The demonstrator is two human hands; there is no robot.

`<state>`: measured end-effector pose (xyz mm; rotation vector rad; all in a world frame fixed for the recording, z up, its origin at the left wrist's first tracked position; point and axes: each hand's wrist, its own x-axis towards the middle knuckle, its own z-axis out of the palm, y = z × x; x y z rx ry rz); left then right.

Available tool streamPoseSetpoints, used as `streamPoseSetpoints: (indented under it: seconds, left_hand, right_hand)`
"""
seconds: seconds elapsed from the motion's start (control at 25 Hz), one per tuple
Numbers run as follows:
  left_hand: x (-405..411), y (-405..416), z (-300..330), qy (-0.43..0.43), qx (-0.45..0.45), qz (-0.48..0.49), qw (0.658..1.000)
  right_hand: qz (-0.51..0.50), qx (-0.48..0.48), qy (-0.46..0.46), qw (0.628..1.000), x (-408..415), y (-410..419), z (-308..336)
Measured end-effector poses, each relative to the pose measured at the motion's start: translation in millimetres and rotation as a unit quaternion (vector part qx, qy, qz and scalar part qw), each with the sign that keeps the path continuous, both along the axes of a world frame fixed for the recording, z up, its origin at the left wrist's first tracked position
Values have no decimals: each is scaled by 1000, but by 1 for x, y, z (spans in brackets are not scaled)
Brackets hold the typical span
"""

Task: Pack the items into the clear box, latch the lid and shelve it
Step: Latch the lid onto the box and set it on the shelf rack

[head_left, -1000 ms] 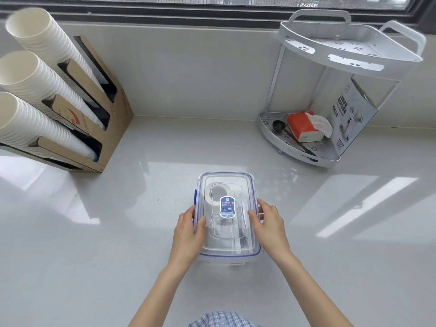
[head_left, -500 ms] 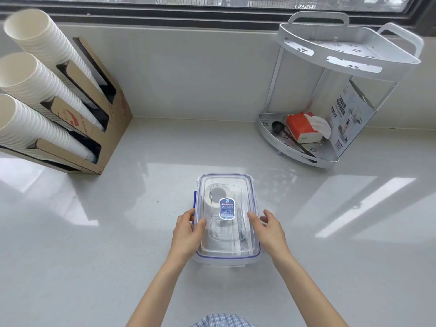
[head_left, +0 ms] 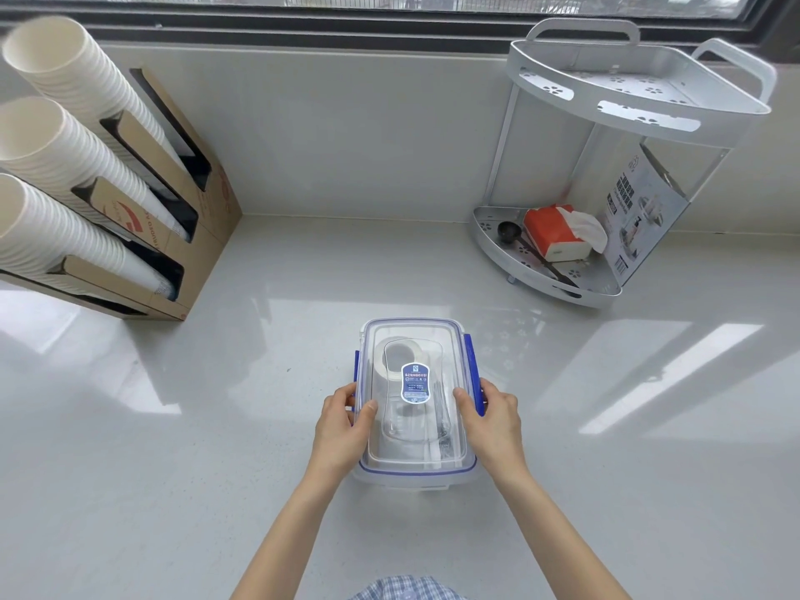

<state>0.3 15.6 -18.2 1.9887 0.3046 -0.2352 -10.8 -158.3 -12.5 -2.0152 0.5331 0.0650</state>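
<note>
The clear box (head_left: pixel 415 465) sits on the white counter in front of me, its clear lid with blue seal and blue label in place. Through the lid I see a white tape roll (head_left: pixel 398 355) and other items too faint to name. Blue side latches (head_left: pixel 472 370) stand out on both long sides. My left hand (head_left: pixel 342 430) grips the left side, thumb on the lid. My right hand (head_left: pixel 493 422) grips the right side over the latch, thumb on the lid.
A cardboard dispenser (head_left: pixel 173 236) with three stacks of white paper cups fills the left. A white two-tier corner shelf (head_left: pixel 541 279) stands at the back right, holding a black scoop, an orange tissue pack (head_left: pixel 554 231) and a printed carton. A window runs along the back wall.
Both hands have shifted slightly outward onto the box's long sides, and the blue side latches now show more plainly. The box has not moved.
</note>
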Motion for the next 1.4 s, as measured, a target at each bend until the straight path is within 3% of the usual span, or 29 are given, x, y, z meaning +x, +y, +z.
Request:
streamPoseSetpoints:
  seconds: [0.48, 0.76, 0.84, 1.08, 1.4]
  left_hand:
    - [-2, 0, 4, -6, -6, -5, 1000]
    - [-8, 5, 9, 93, -129, 11, 987]
    - [-5, 6, 7, 110, -126, 23, 986]
    - [-4, 2, 6, 20, -11, 17, 1000]
    - [-8, -7, 3, -53, 6, 23, 998]
  right_hand:
    - [6, -90, -28, 996, 2, 8, -7]
    - [7, -76, -39, 996, 1, 8, -9]
    - [8, -74, -40, 996, 2, 8, -9]
    - [11, -78, -35, 996, 2, 7, -9]
    - [7, -86, -42, 995, 2, 8, -9]
